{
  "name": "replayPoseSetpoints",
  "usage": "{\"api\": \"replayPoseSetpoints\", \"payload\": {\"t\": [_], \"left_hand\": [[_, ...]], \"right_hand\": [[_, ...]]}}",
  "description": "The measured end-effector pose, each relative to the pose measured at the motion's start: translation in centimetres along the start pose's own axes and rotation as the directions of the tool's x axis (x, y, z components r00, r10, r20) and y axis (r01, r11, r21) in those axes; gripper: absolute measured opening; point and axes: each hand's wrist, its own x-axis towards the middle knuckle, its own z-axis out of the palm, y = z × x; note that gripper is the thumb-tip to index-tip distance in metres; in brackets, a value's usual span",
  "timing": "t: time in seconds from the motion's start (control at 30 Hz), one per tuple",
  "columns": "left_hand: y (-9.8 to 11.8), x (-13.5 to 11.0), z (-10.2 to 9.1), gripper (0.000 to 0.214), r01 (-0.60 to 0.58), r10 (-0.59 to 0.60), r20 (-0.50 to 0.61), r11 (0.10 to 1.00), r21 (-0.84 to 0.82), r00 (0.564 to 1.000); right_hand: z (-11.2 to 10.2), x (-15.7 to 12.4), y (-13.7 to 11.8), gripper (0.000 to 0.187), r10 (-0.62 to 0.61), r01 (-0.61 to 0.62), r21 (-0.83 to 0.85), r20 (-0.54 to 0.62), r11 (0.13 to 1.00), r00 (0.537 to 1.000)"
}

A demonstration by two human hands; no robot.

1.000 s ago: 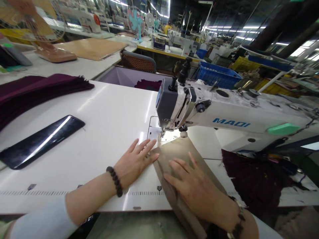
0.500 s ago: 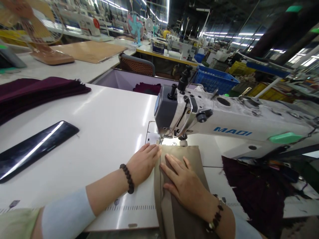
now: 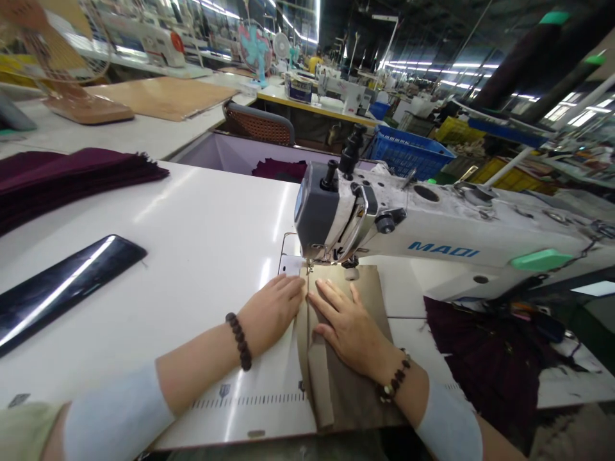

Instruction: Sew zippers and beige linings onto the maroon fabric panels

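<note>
A khaki fabric piece (image 3: 358, 397) with a folded seam lies on the white sewing table, its far edge under the presser foot of a sewing machine (image 3: 384, 218). My right hand (image 3: 348, 323) rests flat on the fabric with fingers spread, just in front of the machine head. To the left, my left hand (image 3: 273, 310) lies at the fabric's left edge, fingertips close to the presser foot. Its fingers are stretched out and lie on the table and the cloth edge. The needle itself is too small to make out.
On the left lie a stack of dark purple cloth (image 3: 72, 176) and a glossy black phone-like slab (image 3: 67, 288). More dark purple cloth (image 3: 485, 371) hangs at the right. Behind the table are a lilac bin (image 3: 216, 150), a blue crate (image 3: 408, 150) and an orange fan (image 3: 81, 102).
The khaki fabric has slid forward under the presser foot, and both hands have moved forward with it. The fabric's near end now shows on the table. The view has shifted slightly.
</note>
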Motion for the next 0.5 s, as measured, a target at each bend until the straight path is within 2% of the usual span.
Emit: {"api": "replayPoseSetpoints", "payload": {"t": [0.13,0.23,0.5], "left_hand": [[4.1,-4.0,-1.4,0.027,-0.160,0.146,-0.075,0.957,-0.242,0.987],[6.2,-6.0,-2.1,0.033,-0.223,0.213,-0.066,0.922,-0.316,0.975],[7.2,-6.9,-2.3,0.038,-0.203,0.227,0.016,0.896,-0.394,0.974]], "right_hand": [[0.3,-0.2,0.3,0.049,-0.013,0.013,0.018,0.002,1.000,1.000],[0.2,-0.2,0.2,0.049,-0.014,0.014,0.026,0.016,1.000,1.000],[-0.2,0.0,-0.1,0.047,-0.003,0.003,0.000,0.049,1.000,0.999]]}}
